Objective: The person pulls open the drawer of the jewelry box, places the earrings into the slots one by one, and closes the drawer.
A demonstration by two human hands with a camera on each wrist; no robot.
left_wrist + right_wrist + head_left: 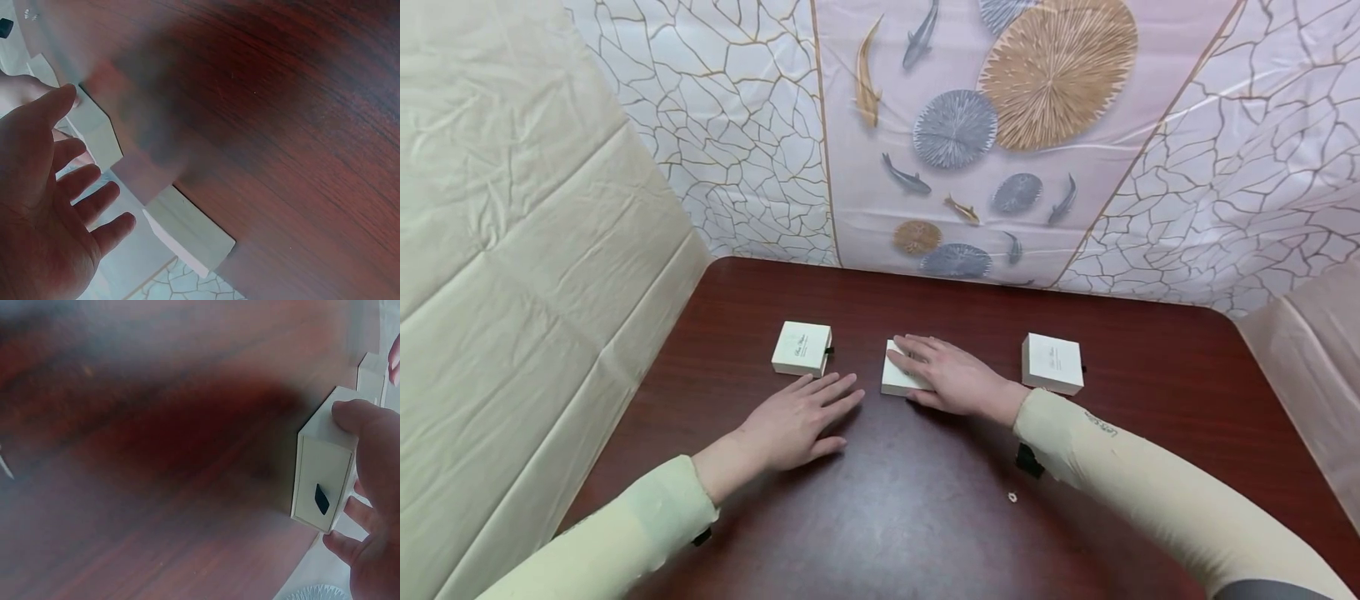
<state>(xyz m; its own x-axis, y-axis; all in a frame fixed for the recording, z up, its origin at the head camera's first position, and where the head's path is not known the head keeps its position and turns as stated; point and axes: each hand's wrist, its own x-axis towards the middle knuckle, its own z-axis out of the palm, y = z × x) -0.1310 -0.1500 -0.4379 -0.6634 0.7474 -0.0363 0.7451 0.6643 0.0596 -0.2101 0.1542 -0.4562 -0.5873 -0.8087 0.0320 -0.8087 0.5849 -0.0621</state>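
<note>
In the head view, my right hand [953,379] lies over the middle white drawer box [897,377]. Its thumb touches the near side and its fingers reach across the top to the far side. A black ribbon tab [322,499] shows on that box's end in the right wrist view. My left hand [799,422] hovers or rests low over the table with its fingers spread; nothing is in it. Just beyond its fingertips sits the left white drawer box [802,347], its drawer edge slightly out at the right. A third white drawer box [1052,363] stands to the right, beyond my right wrist.
A small pale ring-shaped thing [1012,497] lies on the dark red-brown table [880,517], near my right forearm. Patterned cloth [955,208] hangs behind the table's back edge. Cream cloth [550,275] walls off the left side.
</note>
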